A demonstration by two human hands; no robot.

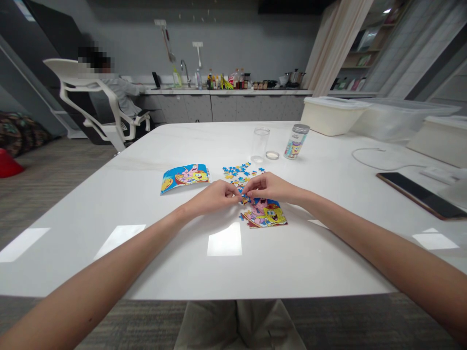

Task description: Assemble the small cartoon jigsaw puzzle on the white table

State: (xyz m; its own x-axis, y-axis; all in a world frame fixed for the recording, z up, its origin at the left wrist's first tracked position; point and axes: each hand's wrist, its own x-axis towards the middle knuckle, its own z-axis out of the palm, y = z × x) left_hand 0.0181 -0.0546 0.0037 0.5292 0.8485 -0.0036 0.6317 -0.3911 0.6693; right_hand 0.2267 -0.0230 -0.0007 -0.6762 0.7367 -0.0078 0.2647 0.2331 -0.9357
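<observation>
We look down on a white table [109,204], with a counter [226,91] far off at 12 o'clock and a seated person [122,95] at 11. Our left hand [213,197] and right hand [272,187] are half-closed, fingertips meeting over the puzzle [264,215] and hiding its upper edge; whether they pinch a piece is too small to tell. Loose pieces [239,171] lie just beyond, a picture card [185,178] at 10 o'clock.

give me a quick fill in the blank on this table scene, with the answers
The left hand and right hand meet over a partly assembled ____. A printed picture card lies to the ____ of the hands. In the background, a person sits in a white ____.

Missing words: jigsaw puzzle; left; chair
</observation>
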